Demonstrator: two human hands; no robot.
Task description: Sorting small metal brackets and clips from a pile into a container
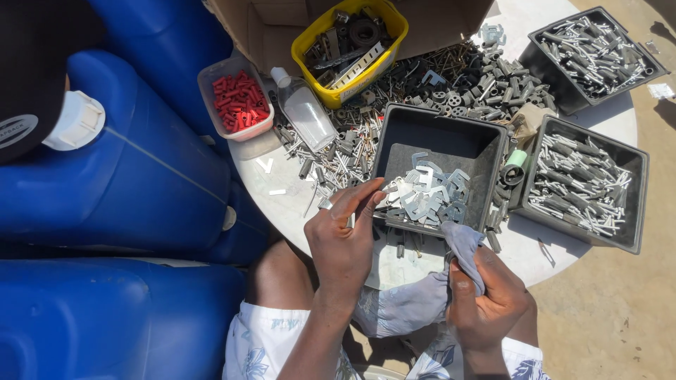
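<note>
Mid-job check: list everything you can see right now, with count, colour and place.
Jerrycans: several, blue, left.
Table: one, white, round, centre.
Black trays: three; centre one holds flat metal clips, the two on the right hold bolts.
Yellow tub: one, top centre, dark parts inside.
Clear tub: one, red plugs inside.
Bottle: one, clear, lying down.
Loose hardware: many, grey, tabletop.
Cloth: one, grey-blue, lap.
Left hand: pinching a small metal piece.
Right hand: gripping the cloth.

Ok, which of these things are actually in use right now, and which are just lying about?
In use:
left hand, pinching a small metal piece
right hand, gripping the cloth
bracket tray, nearest the left hand

Lying about:
yellow tub
red plugs
bottle
bolt trays
blue drums
</note>
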